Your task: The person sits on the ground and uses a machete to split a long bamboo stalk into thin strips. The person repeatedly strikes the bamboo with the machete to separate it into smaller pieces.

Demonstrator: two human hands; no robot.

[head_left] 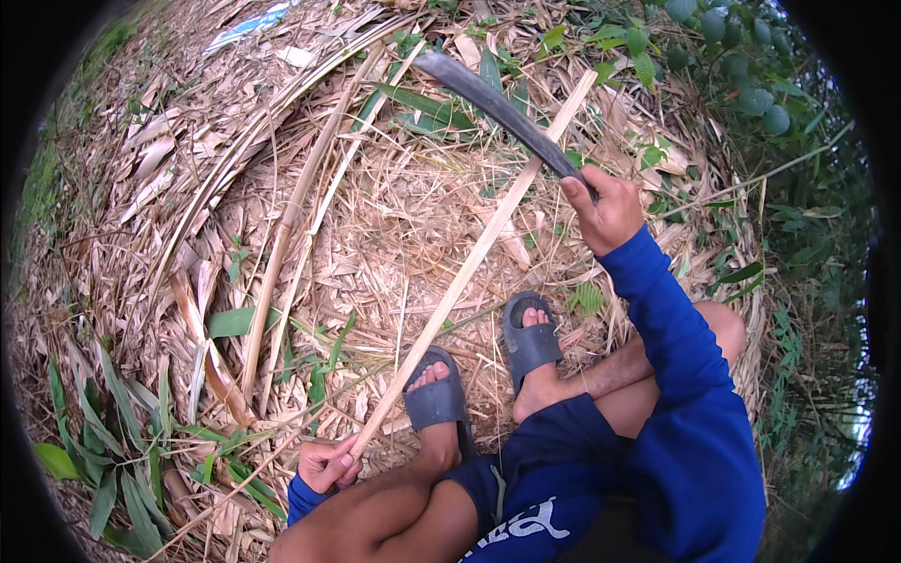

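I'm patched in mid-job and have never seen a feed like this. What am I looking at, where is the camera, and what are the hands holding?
There is no machine here: a person works with bare hands. The one picture comes from a wide fisheye camera on the person's head, looking down, so straight edges bend near the rim. The person sits low over ground covered in dry leaves and bamboo husks, feet in grey slide sandals. The left hand grips the lower end of a long pale bamboo strip that runs up and away. The right hand, in a blue sleeve, holds a dark curved blade raised over the strip. Green plants stand at the right.
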